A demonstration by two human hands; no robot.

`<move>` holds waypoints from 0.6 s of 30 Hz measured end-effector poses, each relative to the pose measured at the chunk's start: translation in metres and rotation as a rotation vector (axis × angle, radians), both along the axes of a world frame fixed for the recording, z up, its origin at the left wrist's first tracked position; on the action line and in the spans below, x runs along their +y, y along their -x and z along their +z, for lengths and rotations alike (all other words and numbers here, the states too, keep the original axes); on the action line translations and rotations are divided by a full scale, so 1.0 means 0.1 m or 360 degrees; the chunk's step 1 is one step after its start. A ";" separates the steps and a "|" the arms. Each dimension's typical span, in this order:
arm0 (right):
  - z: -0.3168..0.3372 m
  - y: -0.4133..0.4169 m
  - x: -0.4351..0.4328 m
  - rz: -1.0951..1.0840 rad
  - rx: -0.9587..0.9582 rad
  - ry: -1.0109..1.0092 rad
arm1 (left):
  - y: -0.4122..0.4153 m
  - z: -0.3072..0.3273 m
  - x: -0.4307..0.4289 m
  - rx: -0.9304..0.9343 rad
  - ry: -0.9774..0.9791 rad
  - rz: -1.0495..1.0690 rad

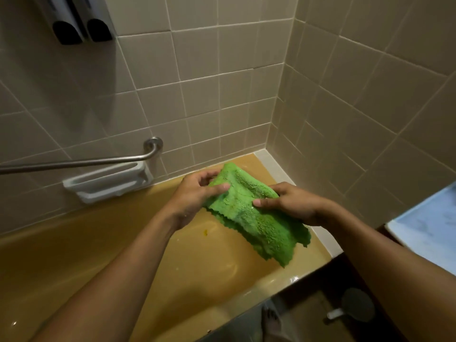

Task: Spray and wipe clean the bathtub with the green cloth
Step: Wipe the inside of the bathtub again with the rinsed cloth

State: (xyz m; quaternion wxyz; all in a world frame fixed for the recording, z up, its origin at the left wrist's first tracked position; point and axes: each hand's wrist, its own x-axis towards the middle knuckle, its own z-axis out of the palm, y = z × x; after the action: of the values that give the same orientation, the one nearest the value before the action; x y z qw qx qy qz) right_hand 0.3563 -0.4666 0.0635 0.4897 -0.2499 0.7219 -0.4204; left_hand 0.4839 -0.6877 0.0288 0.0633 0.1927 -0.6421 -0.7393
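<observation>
Both hands hold the green cloth (254,215) in the air above the bathtub (123,243): left hand (195,193) and right hand (288,203) fingers pinch its upper edges. Step in hand appears to be folding or spreading the cloth; the next move calls for pressing it flat against the tub surface.

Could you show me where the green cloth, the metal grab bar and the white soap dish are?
green cloth (256,218): head view, on the middle of its fuzzy surface.
metal grab bar (98,160): head view, on its long straight run.
white soap dish (108,186): head view, on its front rim.
</observation>
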 end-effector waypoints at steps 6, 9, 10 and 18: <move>-0.20 0.07 0.18 -0.0085 -0.0226 0.0130 | 0.06 -0.31 0.12 -0.0086 0.0185 0.0237; -0.34 0.22 0.24 -0.0120 -0.0440 0.0135 | 0.17 -0.45 0.25 -0.0097 0.0185 0.0349; -0.40 0.28 0.26 -0.0106 -0.0433 0.0134 | 0.21 -0.48 0.30 -0.0103 0.0167 0.0383; -0.80 1.06 0.50 0.0220 -0.0008 -0.0078 | 0.55 -0.72 0.70 -0.0331 0.0042 0.0223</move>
State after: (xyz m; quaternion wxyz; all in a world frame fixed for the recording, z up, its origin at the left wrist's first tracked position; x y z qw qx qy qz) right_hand 0.2507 -0.4169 -0.0164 0.5254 -0.2861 0.7116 -0.3685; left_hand 0.4290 -0.6178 -0.0430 0.0505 0.3120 -0.6399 -0.7005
